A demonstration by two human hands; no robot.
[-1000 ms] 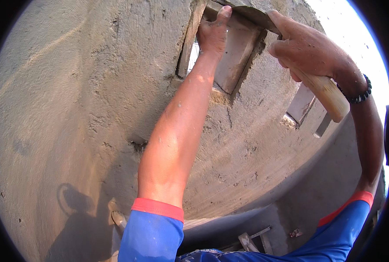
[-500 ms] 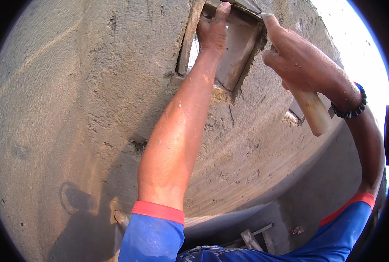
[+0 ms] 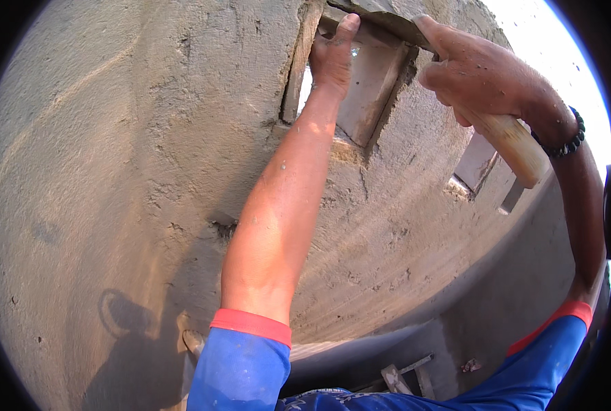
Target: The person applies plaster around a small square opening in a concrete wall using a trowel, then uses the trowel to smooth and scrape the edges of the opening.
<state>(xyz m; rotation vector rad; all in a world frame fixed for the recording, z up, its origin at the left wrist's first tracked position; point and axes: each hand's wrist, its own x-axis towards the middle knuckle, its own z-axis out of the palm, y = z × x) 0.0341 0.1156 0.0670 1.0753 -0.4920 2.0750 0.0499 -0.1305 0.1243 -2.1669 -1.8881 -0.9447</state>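
Observation:
My left hand (image 3: 333, 58) reaches up into a small framed opening in a rough plastered wall. Its thumb stretches up to the top of the frame (image 3: 381, 89), apart from the other fingers, which are partly hidden at the left side. My right hand (image 3: 483, 75) is closed round the pale wooden handle (image 3: 514, 147) of a trowel. The trowel's grey metal blade (image 3: 398, 26) lies along the upper edge of the opening, its far end running behind my left thumb. Wet mortar specks dot both hands and my left forearm.
The grey-brown wall (image 3: 182, 137) curves across the view. A second opening (image 3: 475, 163) sits lower right, beyond the trowel handle. Down below, wooden pieces (image 3: 408, 377) lie near a ledge. My shadow falls on the wall at lower left.
My right hand has moved slightly right and down, tilting the trowel handle outward; more of the blade now shows along the opening's top edge. My left hand keeps nearly the same place.

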